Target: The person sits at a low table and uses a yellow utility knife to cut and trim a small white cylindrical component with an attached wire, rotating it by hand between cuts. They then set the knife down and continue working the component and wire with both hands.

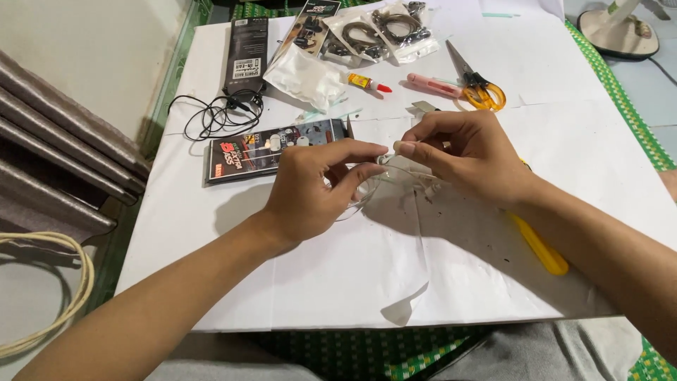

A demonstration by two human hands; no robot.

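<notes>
My left hand (317,185) and my right hand (465,155) meet over the white paper sheet (395,268), fingertips almost touching. Between them they pinch a small white earbud piece (384,159). Its thin white cable (367,194) loops down under my left fingers and across to my right hand. Both hands are closed on this earphone. A yellow-handled tool (539,247) lies on the paper under my right wrist, its front end hidden by the hand.
An open earphone package (271,149) lies just beyond my left hand. Behind it are black earphones (222,113), a black box (247,53), clear bags of parts (367,32), a glue tube (367,83), a pink cutter (434,85) and orange-handled scissors (476,85).
</notes>
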